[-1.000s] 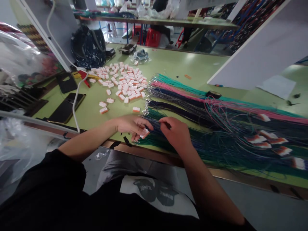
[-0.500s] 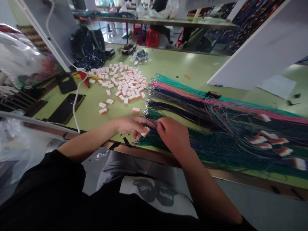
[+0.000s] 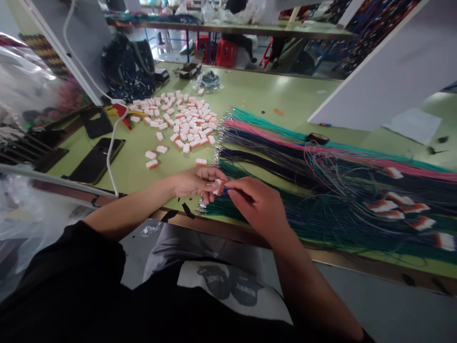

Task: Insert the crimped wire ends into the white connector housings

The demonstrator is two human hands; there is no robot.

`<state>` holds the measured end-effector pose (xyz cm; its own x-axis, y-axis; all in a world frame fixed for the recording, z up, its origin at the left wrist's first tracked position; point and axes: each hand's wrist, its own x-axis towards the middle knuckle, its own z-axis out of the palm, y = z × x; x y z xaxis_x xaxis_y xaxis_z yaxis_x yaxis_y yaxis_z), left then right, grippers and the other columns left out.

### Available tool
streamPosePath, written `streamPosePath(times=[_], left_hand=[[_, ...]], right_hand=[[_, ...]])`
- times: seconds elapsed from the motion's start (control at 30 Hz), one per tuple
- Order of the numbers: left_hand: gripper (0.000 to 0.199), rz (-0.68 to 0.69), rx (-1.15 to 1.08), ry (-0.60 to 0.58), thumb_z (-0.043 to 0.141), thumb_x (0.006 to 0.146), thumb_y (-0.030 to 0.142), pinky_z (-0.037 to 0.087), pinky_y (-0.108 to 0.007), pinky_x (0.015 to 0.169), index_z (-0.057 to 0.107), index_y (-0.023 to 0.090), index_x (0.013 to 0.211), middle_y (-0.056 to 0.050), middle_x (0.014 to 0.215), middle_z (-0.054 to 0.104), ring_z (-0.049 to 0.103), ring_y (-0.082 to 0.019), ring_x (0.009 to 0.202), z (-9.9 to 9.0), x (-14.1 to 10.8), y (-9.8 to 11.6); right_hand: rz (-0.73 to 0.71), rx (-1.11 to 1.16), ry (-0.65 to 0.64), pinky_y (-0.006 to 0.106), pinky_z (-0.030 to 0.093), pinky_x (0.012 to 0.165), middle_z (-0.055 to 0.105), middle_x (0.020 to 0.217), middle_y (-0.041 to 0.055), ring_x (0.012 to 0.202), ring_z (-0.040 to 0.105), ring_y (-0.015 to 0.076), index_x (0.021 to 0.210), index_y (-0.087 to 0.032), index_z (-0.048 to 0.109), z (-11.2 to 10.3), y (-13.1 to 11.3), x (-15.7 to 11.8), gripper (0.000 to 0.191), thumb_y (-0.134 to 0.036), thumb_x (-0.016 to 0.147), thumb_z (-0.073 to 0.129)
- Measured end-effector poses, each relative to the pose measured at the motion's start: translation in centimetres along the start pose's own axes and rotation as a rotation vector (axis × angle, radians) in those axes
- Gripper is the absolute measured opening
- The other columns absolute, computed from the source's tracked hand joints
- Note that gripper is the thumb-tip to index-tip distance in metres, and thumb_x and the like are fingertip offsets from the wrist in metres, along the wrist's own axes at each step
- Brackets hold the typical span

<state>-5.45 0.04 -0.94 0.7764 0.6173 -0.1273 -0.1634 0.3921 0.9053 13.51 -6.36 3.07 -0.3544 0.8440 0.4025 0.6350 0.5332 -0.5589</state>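
Between the thumb and fingers of my left hand (image 3: 196, 183) is a white and orange connector housing (image 3: 219, 187). My right hand (image 3: 257, 197) pinches a thin wire (image 3: 226, 188) at the housing's right side; how far its end reaches into the housing is too small to tell. Below and around both hands lie dark green wires (image 3: 223, 207), their metal terminals (image 3: 202, 206) at the left end. Farther back run teal wires (image 3: 257, 120), pink wires (image 3: 246, 129) and dark wires (image 3: 250, 155). Loose connector housings (image 3: 191, 121) are heaped beyond my left hand.
Wired connectors (image 3: 400, 205) lie on the bundle at the right. A phone (image 3: 96, 161), a white cable (image 3: 111, 147) and red-handled pliers (image 3: 123, 114) are at the left. Black tape (image 3: 317, 138) sits behind the wires. A grey panel (image 3: 385, 71) stands at the right.
My right hand has gone from a curled position over the wires to a pinch against the housing. My left hand has turned the housing up and slightly right, toward the right fingers.
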Motion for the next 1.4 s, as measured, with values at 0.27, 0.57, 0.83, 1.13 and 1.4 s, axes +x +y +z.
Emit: streamPosePath(times=[0.27, 0.57, 0.83, 1.13, 1.4], left_hand=[[0.033, 0.023, -0.041, -0.008, 0.075, 0.068, 0.025, 0.049, -0.017, 0.047, 0.055, 0.014, 0.092, 0.002, 0.067, 0.063, 0.062, -0.009, 0.054, 0.1, 0.0, 0.2], [0.032, 0.025, -0.014, 0.007, 0.074, 0.069, 0.023, 0.047, -0.017, 0.047, 0.056, 0.014, 0.094, 0.001, 0.07, 0.063, 0.06, -0.008, 0.054, 0.1, 0.0, 0.0], [0.03, 0.03, 0.026, 0.046, 0.073, 0.071, 0.026, 0.047, -0.017, 0.046, 0.056, 0.013, 0.093, 0.002, 0.07, 0.062, 0.059, -0.007, 0.053, 0.3, 0.2, -0.1], [0.034, 0.057, 0.111, 0.119, 0.076, 0.068, 0.031, 0.046, -0.016, 0.045, 0.055, 0.013, 0.087, 0.003, 0.066, 0.06, 0.058, -0.006, 0.05, 0.9, 0.2, 0.1], [0.033, 0.077, 0.155, 0.102, 0.075, 0.069, 0.031, 0.047, -0.018, 0.044, 0.053, 0.013, 0.085, 0.003, 0.067, 0.06, 0.058, -0.007, 0.051, 1.0, 0.2, 0.0]], right_hand=[[0.156, -0.099, 0.048, 0.024, 0.04, 0.057, 0.068, 0.068, 0.0008, 0.061, 0.058, 0.013, 0.078, -0.022, 0.07, 0.3, 0.4, -0.9, 0.02, -0.03, 0.081, 0.051], [0.152, -0.284, 0.067, 0.024, 0.034, 0.054, 0.064, 0.059, 0.0, 0.056, 0.053, 0.0124, 0.065, -0.022, 0.066, 0.7, 0.2, -0.7, 0.022, -0.028, 0.078, 0.048], [0.125, -0.462, 0.088, 0.026, 0.028, 0.051, 0.063, 0.059, 0.001, 0.061, 0.054, 0.0143, 0.061, -0.022, 0.062, 1.1, 0.0, -0.8, 0.022, -0.024, 0.077, 0.047], [0.185, -0.367, 0.039, 0.027, 0.031, 0.055, 0.065, 0.064, 0.0023, 0.064, 0.056, 0.0159, 0.064, -0.022, 0.062, 1.2, 0.0, -0.6, 0.019, -0.024, 0.076, 0.048], [0.199, -0.252, 0.043, 0.025, 0.035, 0.057, 0.066, 0.065, 0.0019, 0.063, 0.057, 0.0149, 0.064, -0.021, 0.063, 1.6, 0.3, -0.4, 0.017, -0.024, 0.074, 0.049]])
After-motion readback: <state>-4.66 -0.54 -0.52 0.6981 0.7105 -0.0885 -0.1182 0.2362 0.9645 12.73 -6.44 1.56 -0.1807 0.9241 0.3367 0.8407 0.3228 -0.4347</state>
